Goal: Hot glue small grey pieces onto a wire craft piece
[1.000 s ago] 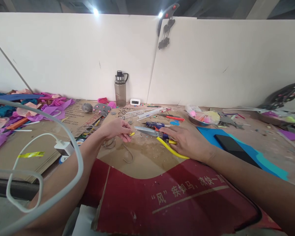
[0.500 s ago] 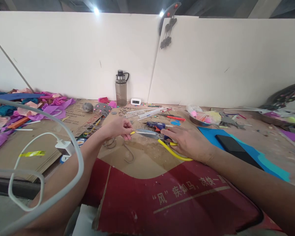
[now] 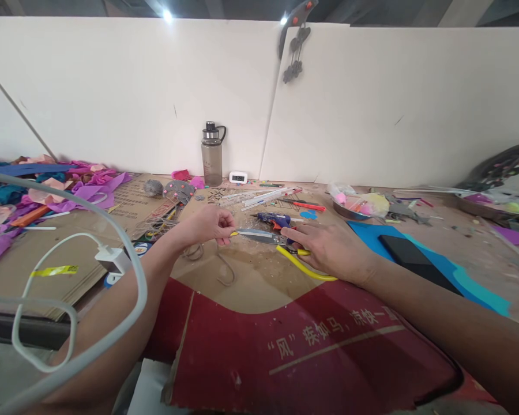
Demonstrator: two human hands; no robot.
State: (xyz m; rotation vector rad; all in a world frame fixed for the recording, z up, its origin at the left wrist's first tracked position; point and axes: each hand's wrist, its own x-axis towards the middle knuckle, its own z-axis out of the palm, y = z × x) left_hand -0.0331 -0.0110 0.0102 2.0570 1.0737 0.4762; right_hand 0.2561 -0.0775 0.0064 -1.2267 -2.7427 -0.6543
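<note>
My left hand (image 3: 218, 226) is closed in a pinch on a small yellow piece (image 3: 234, 234), too small to name, at the tip of a pair of scissors. The scissors (image 3: 259, 235) have long metal blades pointing left and yellow handles (image 3: 307, 271). My right hand (image 3: 324, 245) is closed around the handle end, its fingers hiding the pivot and part of the grips. Just behind the blades lies a dark blue glue gun (image 3: 273, 218) with an orange-red trigger. A bent piece of cord (image 3: 230, 275) lies on the cardboard below my left hand.
Behind the hands stand a water bottle (image 3: 212, 158) and a small white clock (image 3: 238, 178). Glue sticks (image 3: 263, 199) and a red-handled tool (image 3: 308, 206) lie there. A black phone (image 3: 409, 259) rests on blue sheets at right. A white cable (image 3: 130, 253) arcs across the left foreground.
Both hands and the scissors stay almost in place. The whole view has shifted very slightly.
</note>
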